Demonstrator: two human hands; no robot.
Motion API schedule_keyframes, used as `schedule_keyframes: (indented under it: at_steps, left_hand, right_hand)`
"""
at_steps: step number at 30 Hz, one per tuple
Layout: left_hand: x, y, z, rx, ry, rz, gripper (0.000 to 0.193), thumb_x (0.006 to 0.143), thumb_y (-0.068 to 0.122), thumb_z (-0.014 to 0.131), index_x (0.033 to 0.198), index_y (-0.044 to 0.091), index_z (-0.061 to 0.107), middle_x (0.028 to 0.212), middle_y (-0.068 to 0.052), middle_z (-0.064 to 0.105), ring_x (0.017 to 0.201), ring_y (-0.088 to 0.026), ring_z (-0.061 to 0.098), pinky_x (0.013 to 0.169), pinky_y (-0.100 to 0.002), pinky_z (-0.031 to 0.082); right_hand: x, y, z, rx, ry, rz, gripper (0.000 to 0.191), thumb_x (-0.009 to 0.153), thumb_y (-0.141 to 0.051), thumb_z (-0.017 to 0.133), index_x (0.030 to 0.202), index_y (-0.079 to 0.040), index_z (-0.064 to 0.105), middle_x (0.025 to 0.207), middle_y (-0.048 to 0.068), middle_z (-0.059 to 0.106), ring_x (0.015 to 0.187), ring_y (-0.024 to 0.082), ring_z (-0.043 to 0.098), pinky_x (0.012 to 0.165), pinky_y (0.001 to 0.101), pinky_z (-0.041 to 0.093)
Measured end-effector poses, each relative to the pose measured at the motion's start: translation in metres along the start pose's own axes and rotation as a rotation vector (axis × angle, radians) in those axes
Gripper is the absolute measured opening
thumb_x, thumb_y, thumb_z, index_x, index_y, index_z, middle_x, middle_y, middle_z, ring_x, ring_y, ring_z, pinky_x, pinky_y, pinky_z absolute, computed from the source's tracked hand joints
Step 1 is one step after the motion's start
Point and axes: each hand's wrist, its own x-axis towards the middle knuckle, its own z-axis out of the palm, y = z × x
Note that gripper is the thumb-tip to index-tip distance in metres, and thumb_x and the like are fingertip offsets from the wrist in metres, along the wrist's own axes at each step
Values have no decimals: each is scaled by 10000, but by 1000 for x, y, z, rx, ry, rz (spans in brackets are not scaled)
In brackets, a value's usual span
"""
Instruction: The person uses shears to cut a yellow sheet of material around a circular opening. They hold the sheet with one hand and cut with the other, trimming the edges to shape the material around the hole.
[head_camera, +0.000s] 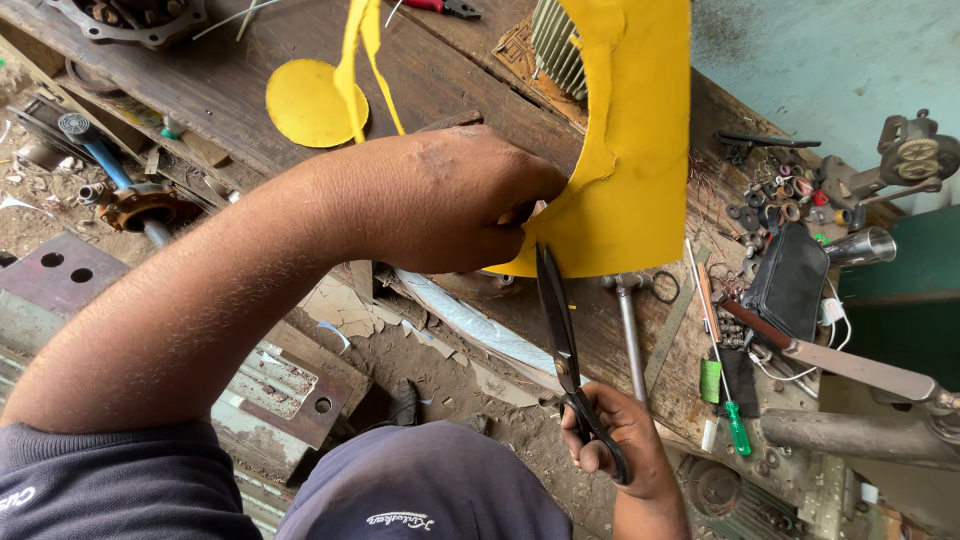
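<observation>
Yellow flat sheet (640, 150) with a ragged curved cut hangs over the worn wooden tabletop (250, 90); the left hand (460, 200) pinches its lower edge. 1 pair of black steel scissors (562, 330), blades together at that edge, sits clasped in the right hand (625, 440). 1 yellow cut disc (310, 100) lies on the tabletop.

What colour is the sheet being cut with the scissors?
Yellow. The sheet shows best in the head view, held by the left hand, black scissors in the right hand.

Yellow sheet (640, 150) with a curved cut-out edge, held upright above the wooden workbench, black scissors (565, 340) pointing up, blade tips touching its lower edge
</observation>
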Motion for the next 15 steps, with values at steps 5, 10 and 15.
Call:
schedule_keyframes:
  at_steps: [5, 10, 15]
  left_hand:
    - [5, 2, 4, -39, -65, -47, 280, 847, 114, 647, 1115, 35, 667, 792, -117, 745, 774, -274, 762, 681, -419, 589]
    - [11, 3, 9, -64, -89, -72, 263, 845, 123, 656, 1092, 35, 672, 795, -113, 744, 776, -274, 757, 681, -419, 583]
    - [18, 5, 13, -78, -80, -56, 214, 849, 135, 673, 1031, 22, 671, 793, -110, 740, 778, -275, 751, 690, -416, 576]
  right_hand:
    - [2, 5, -2, 9, 1, -17, 639, 715, -441, 942, 1050, 12, 641, 745, 27, 642, 638, 81, 597, 543, 221, 470]
    - [4, 8, -7, -36, -15, -28, 612, 715, -442, 938, 1034, -5, 653, 736, 14, 627, 629, 71, 584, 533, 218, 455]
    - [10, 6, -15, -43, -16, -35, 586, 702, -415, 952, 1003, -10, 653, 720, 21, 628, 608, 75, 579, 517, 227, 447]
